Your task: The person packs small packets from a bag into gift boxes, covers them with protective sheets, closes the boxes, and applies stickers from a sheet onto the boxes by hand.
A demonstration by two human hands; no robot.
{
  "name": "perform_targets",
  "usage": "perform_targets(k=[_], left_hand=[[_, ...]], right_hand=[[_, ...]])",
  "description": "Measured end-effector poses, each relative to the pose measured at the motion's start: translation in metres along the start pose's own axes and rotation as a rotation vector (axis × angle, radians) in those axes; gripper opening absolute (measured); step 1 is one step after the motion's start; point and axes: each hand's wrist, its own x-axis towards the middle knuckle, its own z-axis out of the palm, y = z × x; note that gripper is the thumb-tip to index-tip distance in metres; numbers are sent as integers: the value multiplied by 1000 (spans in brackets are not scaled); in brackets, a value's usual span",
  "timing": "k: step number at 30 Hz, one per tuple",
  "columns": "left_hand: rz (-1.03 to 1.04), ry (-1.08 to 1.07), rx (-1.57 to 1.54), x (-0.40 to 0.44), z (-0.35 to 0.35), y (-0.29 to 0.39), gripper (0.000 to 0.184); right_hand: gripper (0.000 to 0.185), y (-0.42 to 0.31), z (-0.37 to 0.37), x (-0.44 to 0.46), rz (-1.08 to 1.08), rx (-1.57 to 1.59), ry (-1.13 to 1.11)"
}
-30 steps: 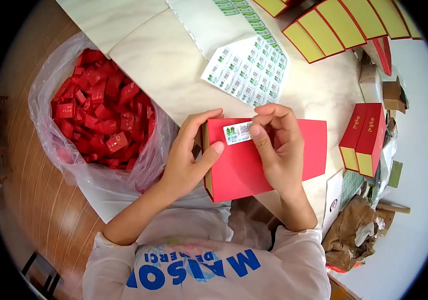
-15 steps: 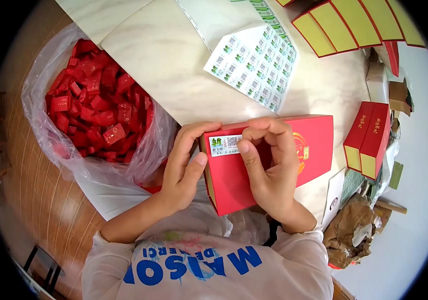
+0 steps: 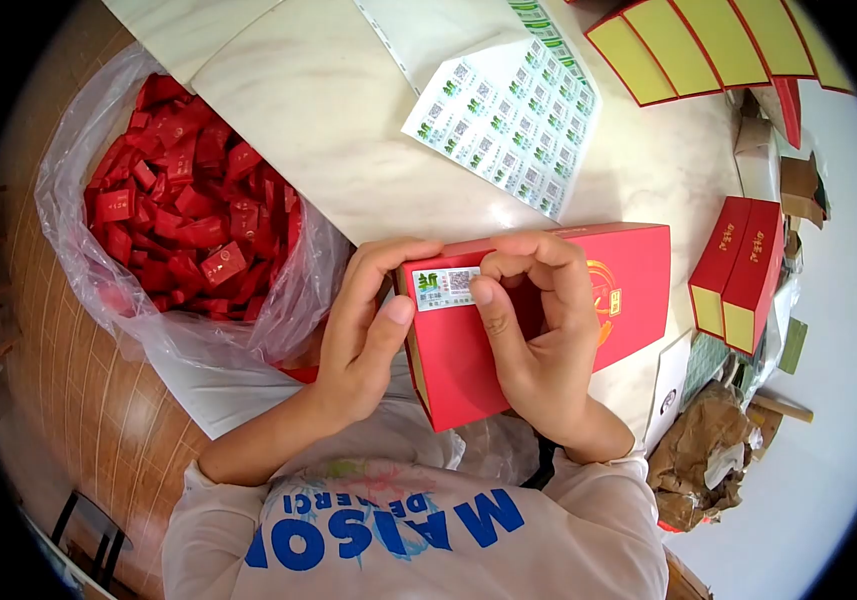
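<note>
A red gift box (image 3: 468,372) with a gold emblem lies at the table edge before me. Near its left end, a white sticker (image 3: 445,288) with green lettering and a QR code rests against the lid. My left hand (image 3: 358,330) curls around the box's left corner, thumb at the near side and fingers over the far edge. With thumb and forefinger, my right hand (image 3: 545,330) pinches the sticker's right end. Whether that end is fully stuck down is hidden under the fingertips.
A sheet of matching stickers (image 3: 508,125) lies farther back on the marble-patterned table (image 3: 298,110). Left of it, a clear plastic bag (image 3: 68,250) holds many small red packets (image 3: 193,200). Red boxes (image 3: 738,275) stand at right, with more yellow-sided ones (image 3: 693,45) behind.
Both hands keep nearly the same hold on the box and sticker. The view has shifted slightly; no clear movement of the sticker shows.
</note>
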Motion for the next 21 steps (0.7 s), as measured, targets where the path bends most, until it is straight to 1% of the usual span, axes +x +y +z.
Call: perform_targets(k=[6, 15, 18, 21], left_hand=[[-32, 5, 29, 1, 1, 4, 37], [29, 0, 94, 2, 0, 3, 35], [21, 5, 101, 3, -1, 3, 36], [72, -1, 163, 5, -2, 2, 36]], right_hand=[[33, 1, 0, 1, -31, -11, -1], [35, 0, 2, 1, -47, -26, 12], [35, -2, 3, 1, -39, -53, 2], [35, -3, 6, 1, -95, -159, 19]])
